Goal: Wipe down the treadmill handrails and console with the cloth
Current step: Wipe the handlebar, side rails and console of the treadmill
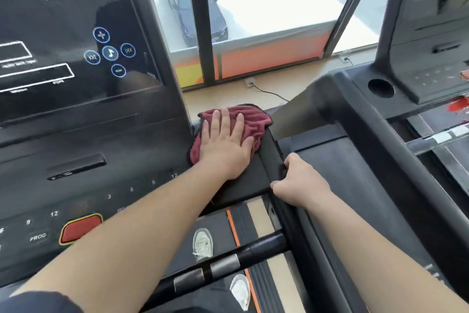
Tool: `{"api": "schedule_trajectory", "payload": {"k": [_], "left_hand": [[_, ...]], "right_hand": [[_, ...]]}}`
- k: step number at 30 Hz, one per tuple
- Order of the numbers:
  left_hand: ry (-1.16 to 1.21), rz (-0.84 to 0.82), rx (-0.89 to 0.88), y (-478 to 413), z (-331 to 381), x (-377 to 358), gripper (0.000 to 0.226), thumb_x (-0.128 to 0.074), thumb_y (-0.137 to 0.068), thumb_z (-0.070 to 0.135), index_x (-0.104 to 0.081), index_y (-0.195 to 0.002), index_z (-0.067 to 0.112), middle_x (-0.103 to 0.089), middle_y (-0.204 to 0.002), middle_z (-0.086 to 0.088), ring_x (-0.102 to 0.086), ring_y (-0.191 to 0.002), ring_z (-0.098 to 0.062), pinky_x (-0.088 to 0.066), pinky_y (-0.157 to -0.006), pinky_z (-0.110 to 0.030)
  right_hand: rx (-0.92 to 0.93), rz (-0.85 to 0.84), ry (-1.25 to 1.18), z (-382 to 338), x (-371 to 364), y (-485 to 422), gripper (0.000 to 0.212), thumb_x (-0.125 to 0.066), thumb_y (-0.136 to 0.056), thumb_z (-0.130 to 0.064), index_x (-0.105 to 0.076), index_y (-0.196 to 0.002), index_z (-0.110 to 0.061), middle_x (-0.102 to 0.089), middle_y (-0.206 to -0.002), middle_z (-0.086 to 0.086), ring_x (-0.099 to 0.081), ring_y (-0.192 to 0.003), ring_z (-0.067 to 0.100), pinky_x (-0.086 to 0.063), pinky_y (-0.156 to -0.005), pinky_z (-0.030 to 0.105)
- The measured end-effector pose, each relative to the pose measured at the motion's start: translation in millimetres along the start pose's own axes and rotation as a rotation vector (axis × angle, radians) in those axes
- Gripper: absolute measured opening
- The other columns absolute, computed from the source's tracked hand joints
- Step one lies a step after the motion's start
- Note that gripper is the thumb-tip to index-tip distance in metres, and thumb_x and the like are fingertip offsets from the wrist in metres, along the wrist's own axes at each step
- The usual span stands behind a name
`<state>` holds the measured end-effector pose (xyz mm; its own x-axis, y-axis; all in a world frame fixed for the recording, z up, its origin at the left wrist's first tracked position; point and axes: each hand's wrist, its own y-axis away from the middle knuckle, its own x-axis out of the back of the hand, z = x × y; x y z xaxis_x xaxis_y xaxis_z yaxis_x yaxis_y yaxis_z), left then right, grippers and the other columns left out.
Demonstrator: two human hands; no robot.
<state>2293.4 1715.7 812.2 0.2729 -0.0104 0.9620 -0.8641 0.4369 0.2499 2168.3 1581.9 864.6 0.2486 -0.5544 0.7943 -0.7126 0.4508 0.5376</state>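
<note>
1. Your left hand (pixel 226 144) lies flat with the fingers spread, palm pressing the cloth (pixel 250 119) down; it grips nothing, only pins the fabric against the surface.
2. Your right hand (pixel 298 182) is curled closed around the edge of the handrail (pixel 272 157) just right of centre, bracing you.
3. The cloth sits at mid-frame on the flat black shoulder right of the console (pixel 83 150), partly bunched under your palm, with dark stitched edging showing at its rim.
4. It looks like soft, ribbed terry in maroon: light, limp, likely to fold or ruck if pushed from one corner. Keep a broad palm over its middle, or gather a loose fold in the fingers for the rounded rail.
5. The console panel is glossy black, smooth and reflective, with printed numbers and a red button (pixel 81 227) at lower left; smears would probably show easily there.
6. The handrail surface looks matte, hard plastic with rounded edges.
</note>
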Motion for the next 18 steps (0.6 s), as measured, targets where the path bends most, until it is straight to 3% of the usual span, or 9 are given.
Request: {"api": "schedule_trajectory", "payload": {"k": [3, 7, 13, 18], "left_hand": [[0.015, 0.016, -0.002, 23, 12, -8, 0.071, -0.005, -0.102, 0.061, 0.017, -0.161, 0.027, 0.03, -0.166, -0.011, 0.032, -0.151, -0.031, 0.017, -0.122, -0.053], [0.038, -0.041, -0.131, 79, 20, -28, 0.073, -0.008, -0.101, 0.061, 0.02, -0.16, 0.028, 0.038, -0.162, -0.011, 0.041, -0.147, -0.027, 0.017, -0.123, -0.051], [0.002, -0.064, -0.062, -12, 4, 9, 0.071, -0.007, -0.102, 0.062, 0.018, -0.16, 0.029, 0.031, -0.166, -0.01, 0.031, -0.152, -0.03, 0.016, -0.123, -0.051], [0.055, 0.007, -0.115, 43, 21, -19, 0.072, -0.009, -0.102, 0.059, 0.017, -0.161, 0.025, 0.031, -0.166, -0.01, 0.035, -0.15, -0.027, 0.018, -0.123, -0.049]], "right_hand": [[0.001, 0.013, 0.014, -1, -2, 3, 0.045, -0.064, -0.083, -0.033, -0.042, -0.121, -0.021, -0.061, -0.114, -0.001, -0.062, -0.103, 0.026, -0.053, -0.085, 0.04], [0.047, 0.044, 0.029, 3, -8, 6, 0.046, -0.062, -0.085, -0.041, -0.041, -0.122, -0.024, -0.06, -0.124, 0.001, -0.061, -0.113, 0.029, -0.053, -0.089, 0.044], [0.083, 0.037, 0.041, 11, -9, 8, 0.058, -0.059, -0.094, -0.046, -0.036, -0.143, -0.024, -0.053, -0.142, 0.0, -0.054, -0.128, 0.025, -0.048, -0.098, 0.04], [0.09, 0.062, 0.043, 13, -11, 9, 0.051, -0.058, -0.092, -0.048, -0.041, -0.135, -0.027, -0.057, -0.133, -0.001, -0.058, -0.122, 0.026, -0.051, -0.095, 0.044]]}}
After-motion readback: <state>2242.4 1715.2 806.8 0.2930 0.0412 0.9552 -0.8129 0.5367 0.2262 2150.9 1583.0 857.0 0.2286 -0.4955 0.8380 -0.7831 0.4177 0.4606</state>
